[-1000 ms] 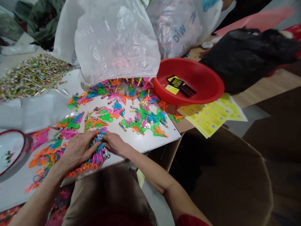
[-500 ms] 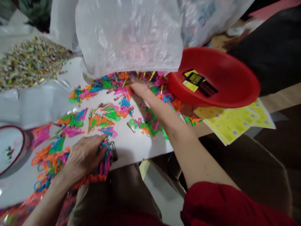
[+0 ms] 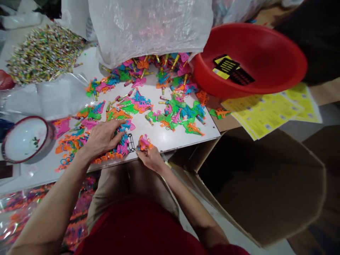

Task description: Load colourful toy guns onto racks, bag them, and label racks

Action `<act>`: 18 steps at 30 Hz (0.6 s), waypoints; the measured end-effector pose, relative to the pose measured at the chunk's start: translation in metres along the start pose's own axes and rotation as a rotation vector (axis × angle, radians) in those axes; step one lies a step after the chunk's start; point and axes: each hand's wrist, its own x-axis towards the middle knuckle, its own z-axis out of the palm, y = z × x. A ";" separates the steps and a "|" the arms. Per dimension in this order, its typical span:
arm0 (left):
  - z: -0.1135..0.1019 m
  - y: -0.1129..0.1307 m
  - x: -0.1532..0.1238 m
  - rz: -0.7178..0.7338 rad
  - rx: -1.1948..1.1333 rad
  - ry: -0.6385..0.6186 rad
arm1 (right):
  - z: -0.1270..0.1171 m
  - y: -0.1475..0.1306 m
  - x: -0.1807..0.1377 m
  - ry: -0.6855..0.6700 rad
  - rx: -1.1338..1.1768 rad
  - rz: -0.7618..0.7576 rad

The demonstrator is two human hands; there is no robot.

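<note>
My left hand [image 3: 102, 137] lies palm down on a row of bright plastic toys [image 3: 117, 150] stacked against a small black rack [image 3: 130, 142] at the near edge of the white board [image 3: 164, 136]. My right hand [image 3: 151, 157] is at the board's near edge, just right of the rack, fingers pinched on a few pink and orange toy pieces [image 3: 144, 142]. More loose toy pieces [image 3: 175, 113] in green, blue, pink and orange lie scattered over the board.
A clear plastic bag [image 3: 148, 28] spills toys at the back. A red basin [image 3: 249, 60] holds black and yellow cards. Yellow sheets [image 3: 268, 113] lie right of it, above an open cardboard box [image 3: 262, 184]. A white bowl [image 3: 23, 138] and a pile of small sticks [image 3: 45, 53] are left.
My right hand reached to the toy pile under the bag, then came back to the near edge holding a few pieces. My left hand stayed on the stacked row.
</note>
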 end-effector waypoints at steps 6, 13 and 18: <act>0.001 0.000 -0.001 -0.007 0.033 0.019 | 0.011 0.002 0.002 0.031 -0.224 -0.198; 0.003 0.000 -0.001 -0.011 0.023 0.034 | 0.024 -0.026 -0.010 0.024 -0.795 -0.200; 0.004 0.000 0.000 -0.003 0.021 0.030 | 0.027 -0.028 -0.005 0.038 -0.821 -0.129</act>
